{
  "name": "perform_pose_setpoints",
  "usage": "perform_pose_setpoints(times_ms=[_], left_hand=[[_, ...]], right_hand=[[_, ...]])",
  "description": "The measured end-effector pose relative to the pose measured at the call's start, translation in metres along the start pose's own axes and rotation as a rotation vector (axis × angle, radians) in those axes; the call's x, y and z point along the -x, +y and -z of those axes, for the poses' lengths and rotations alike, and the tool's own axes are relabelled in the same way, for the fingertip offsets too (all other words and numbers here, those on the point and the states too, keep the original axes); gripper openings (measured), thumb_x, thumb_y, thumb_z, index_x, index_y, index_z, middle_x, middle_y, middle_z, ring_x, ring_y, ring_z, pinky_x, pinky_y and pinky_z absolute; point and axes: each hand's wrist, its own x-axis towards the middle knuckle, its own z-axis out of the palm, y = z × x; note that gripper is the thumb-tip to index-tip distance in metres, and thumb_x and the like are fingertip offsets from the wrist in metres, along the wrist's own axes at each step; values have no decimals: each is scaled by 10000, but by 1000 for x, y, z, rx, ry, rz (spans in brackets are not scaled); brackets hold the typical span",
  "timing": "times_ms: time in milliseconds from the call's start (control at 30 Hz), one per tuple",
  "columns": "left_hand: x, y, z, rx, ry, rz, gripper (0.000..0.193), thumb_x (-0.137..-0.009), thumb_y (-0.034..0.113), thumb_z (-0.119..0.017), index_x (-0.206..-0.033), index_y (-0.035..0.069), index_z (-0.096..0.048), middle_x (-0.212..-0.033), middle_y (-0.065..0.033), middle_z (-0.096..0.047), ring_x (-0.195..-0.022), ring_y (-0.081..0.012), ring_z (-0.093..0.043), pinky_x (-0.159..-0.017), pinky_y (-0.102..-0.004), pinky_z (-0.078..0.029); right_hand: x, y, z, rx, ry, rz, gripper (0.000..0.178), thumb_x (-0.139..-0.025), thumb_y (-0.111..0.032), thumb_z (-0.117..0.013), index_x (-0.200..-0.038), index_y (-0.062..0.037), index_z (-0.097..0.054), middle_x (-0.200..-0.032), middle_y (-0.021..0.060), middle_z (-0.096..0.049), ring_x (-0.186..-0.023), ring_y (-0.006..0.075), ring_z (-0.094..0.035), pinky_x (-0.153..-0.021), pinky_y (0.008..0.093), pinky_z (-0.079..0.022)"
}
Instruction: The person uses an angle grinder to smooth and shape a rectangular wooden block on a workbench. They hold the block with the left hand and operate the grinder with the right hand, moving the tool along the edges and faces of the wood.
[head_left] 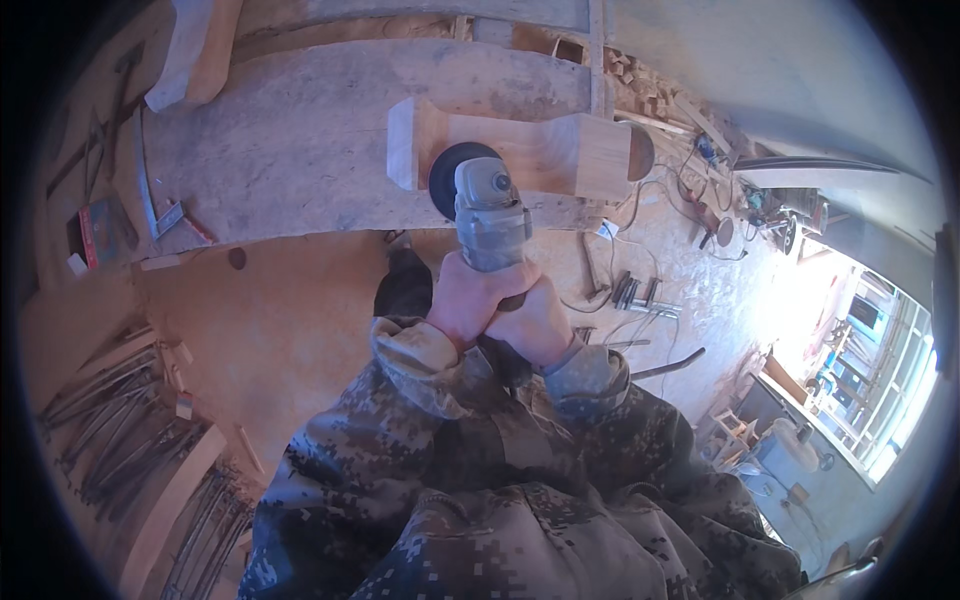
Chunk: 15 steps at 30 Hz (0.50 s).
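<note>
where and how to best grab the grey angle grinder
Probably hold the grinder by its rear body, coming from the near side: its black disc sits at the far end, while the left hand and right hand wrap the near end.

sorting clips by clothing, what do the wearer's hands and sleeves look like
The left hand and right hand are bare, without gloves. Both long sleeves are loose, with a blocky camouflage pattern in dark, brownish and pale patches. The left cuff looks paler, tan and bunched.
</note>
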Motion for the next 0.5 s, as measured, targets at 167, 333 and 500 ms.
perform_pose_setpoints(times_ms=[167,333,500], left_hand=[[2,0,-4,51,-12,22,222,-834,143,-833,-1000,13,-762,-931,-51,-754,-824,-123,-684,-754,-324,-549],[8,9,-3,69,-10,1,191,-845,134,-824,-978,15,-754,-925,-46,-749,-821,-119,-684,-740,-323,-545],[3,4,2,27,-31,-9,217,-846,132,-826,-1014,26,-736,-936,-49,-736,-815,-137,-690,-749,-326,-554]], right_hand=[[3,6,-1,-42,36,70,485,-747,-110,-897,-1166,31,-699,-1104,83,-744,-1041,150,-699,-903,333,-568],[1,5,-2,62,42,64,477,-752,-124,-891,-1165,23,-702,-1099,89,-745,-1040,154,-701,-901,336,-569],[0,4,-2,139,66,60,459,-743,-122,-881,-1142,29,-710,-1078,96,-750,-1029,161,-706,-889,339,-573]])
